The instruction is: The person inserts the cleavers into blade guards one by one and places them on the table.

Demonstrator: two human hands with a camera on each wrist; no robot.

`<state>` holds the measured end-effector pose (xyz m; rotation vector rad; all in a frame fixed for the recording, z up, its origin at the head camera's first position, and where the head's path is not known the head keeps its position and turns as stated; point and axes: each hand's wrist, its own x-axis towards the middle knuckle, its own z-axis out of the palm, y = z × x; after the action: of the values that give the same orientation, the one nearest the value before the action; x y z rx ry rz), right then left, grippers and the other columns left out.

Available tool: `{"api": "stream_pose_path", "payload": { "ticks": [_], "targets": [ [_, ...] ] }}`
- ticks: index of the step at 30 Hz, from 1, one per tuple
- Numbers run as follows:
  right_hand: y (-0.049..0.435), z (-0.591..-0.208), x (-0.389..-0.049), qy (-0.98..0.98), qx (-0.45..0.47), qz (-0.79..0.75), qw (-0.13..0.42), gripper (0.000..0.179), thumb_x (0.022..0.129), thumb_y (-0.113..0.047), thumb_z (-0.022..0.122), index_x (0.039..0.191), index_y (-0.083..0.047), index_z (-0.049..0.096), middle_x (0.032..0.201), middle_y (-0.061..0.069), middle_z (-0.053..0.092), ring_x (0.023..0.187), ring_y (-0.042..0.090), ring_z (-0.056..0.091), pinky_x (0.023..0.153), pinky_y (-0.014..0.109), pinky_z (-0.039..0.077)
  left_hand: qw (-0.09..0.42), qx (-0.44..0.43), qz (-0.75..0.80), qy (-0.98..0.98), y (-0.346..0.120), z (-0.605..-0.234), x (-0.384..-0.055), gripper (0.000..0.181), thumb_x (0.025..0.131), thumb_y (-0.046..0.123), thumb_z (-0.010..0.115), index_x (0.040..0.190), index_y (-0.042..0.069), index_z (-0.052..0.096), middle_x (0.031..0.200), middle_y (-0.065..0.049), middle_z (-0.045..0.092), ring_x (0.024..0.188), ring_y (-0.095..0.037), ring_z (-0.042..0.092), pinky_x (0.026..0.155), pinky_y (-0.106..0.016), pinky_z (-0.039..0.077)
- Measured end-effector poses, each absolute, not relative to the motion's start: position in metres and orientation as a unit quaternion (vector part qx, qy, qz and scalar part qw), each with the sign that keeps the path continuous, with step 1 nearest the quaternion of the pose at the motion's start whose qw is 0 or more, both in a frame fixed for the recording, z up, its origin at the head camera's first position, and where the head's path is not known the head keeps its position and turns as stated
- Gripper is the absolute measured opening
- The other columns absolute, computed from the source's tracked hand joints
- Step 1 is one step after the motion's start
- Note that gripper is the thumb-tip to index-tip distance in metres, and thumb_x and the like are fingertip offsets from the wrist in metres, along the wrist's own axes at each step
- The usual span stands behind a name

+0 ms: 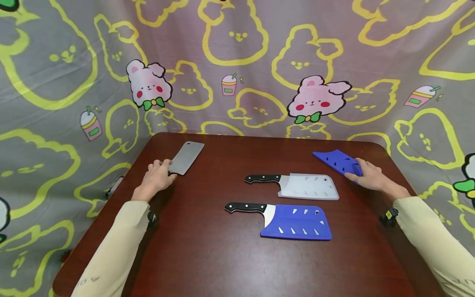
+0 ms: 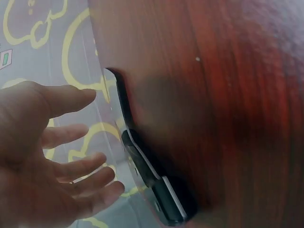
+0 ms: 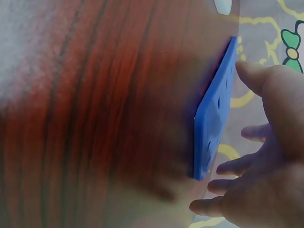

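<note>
At the table's left side lies a cleaver with a grey blade [image 1: 187,157]; its black handle [image 2: 173,202] shows in the left wrist view. My left hand [image 1: 157,176] hovers beside the handle, thumb and fingers [image 2: 90,183] spread apart and holding nothing. At the right, a blue blade cover [image 1: 335,161] with small slots lies flat on the table. Close over its near end is my right hand [image 1: 369,175]. In the right wrist view, its fingers [image 3: 237,165] are parted beside the cover [image 3: 218,114], with a gap between.
Mid-table lie two black-handled cleavers, handles to the left: one in a translucent white cover [image 1: 308,187], and nearer, one in a blue cover [image 1: 298,222]. The reddish-brown table [image 1: 222,264] has rounded corners. A patterned curtain [image 1: 252,74] encloses its back and sides.
</note>
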<state>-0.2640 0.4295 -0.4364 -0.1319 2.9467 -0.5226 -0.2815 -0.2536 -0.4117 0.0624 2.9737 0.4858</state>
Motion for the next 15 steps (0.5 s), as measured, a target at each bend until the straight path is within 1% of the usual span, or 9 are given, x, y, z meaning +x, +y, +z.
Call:
{"api": "stream_pose_path", "payload": {
  "ticks": [6, 9, 12, 15],
  "targets": [
    [0.431, -0.435, -0.268, 0.979, -0.046, -0.177, 0.090, 0.094, 0.097, -0.049, 0.053, 0.148, 0.015, 0.008, 0.146, 0.047, 0.016, 0.132, 0.064, 0.018, 0.102, 0.076, 0.017, 0.084, 0.013, 0.159, 0.984, -0.260, -0.416, -0.280, 0.064, 0.099, 0.027, 0.057, 0.149, 0.002, 0.028, 0.143, -0.036, 0.027, 0.125, -0.053, 0.030, 0.092, -0.063, 0.038],
    [0.433, -0.437, -0.269, 0.979, -0.048, -0.171, 0.102, 0.094, 0.097, -0.049, 0.053, 0.148, 0.016, 0.008, 0.146, 0.046, 0.017, 0.131, 0.063, 0.021, 0.103, 0.075, 0.020, 0.098, 0.007, 0.156, 0.983, -0.261, -0.419, -0.281, 0.065, 0.099, 0.026, 0.057, 0.150, 0.001, 0.025, 0.144, -0.036, 0.026, 0.126, -0.054, 0.030, 0.094, -0.064, 0.037],
    [0.435, -0.439, -0.268, 0.980, -0.048, -0.162, 0.109, 0.093, 0.097, -0.048, 0.054, 0.147, 0.017, 0.010, 0.144, 0.046, 0.021, 0.128, 0.063, 0.026, 0.102, 0.075, 0.026, 0.105, 0.001, 0.155, 0.982, -0.262, -0.421, -0.282, 0.066, 0.098, 0.026, 0.058, 0.150, 0.001, 0.025, 0.144, -0.037, 0.027, 0.127, -0.054, 0.030, 0.096, -0.065, 0.037],
    [0.437, -0.440, -0.268, 0.981, -0.045, -0.155, 0.107, 0.092, 0.096, -0.046, 0.057, 0.146, 0.017, 0.013, 0.142, 0.046, 0.024, 0.125, 0.064, 0.028, 0.100, 0.075, 0.027, 0.106, 0.001, 0.152, 0.983, -0.264, -0.423, -0.281, 0.067, 0.098, 0.024, 0.058, 0.150, 0.000, 0.024, 0.143, -0.037, 0.028, 0.128, -0.055, 0.030, 0.097, -0.066, 0.036]
  ]
}}
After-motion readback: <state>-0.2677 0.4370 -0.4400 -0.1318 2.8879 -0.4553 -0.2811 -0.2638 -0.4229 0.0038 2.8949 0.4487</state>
